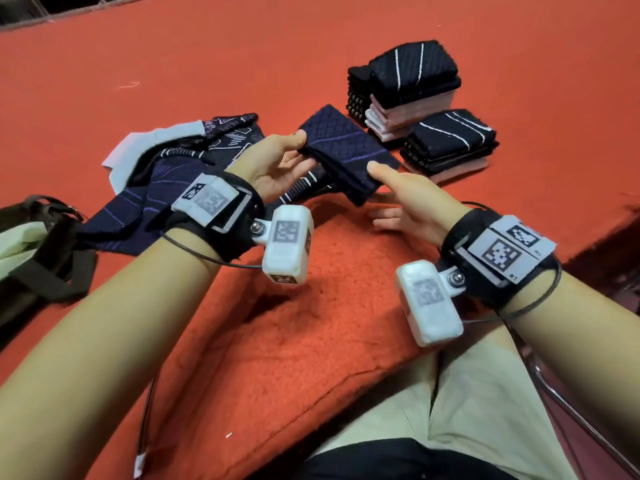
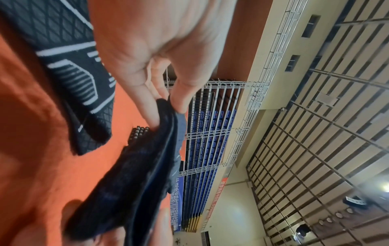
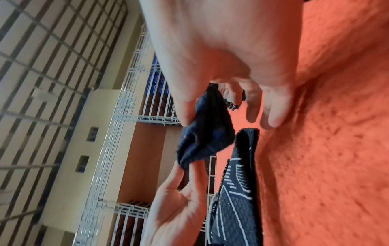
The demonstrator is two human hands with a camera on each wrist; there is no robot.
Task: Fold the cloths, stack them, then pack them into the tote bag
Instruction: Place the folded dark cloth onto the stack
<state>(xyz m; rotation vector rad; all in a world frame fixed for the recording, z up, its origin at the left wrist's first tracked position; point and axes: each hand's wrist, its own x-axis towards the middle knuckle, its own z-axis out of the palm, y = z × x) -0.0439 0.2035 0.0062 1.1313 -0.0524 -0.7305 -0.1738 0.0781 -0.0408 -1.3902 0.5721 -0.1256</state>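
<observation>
Above orange carpet (image 1: 311, 46), both hands' grips (image 1: 273, 161) (image 1: 408, 199) pinch folded navy cloth (image 1: 346, 150) edges.

Folded navy cloth (image 1: 346, 152) at frame centre: matt knit, raised diamond quilting, thin purple stripes. Unfolded cloths (image 1: 194, 157) left of centre: same matt quilted knit, white line print, one pale smooth backing. Folded stacks (image 1: 415, 98) upper right: black textured knit, white stripes, pale pink layers. Orange blanket (image 1: 294, 323) underneath: fuzzy, rough pile. Tote bag (image 1: 31, 251) far left: pale green cloth, dark webbing straps. Wrist camera housings (image 1: 287, 244): matt white plastic, metal bolt.
</observation>
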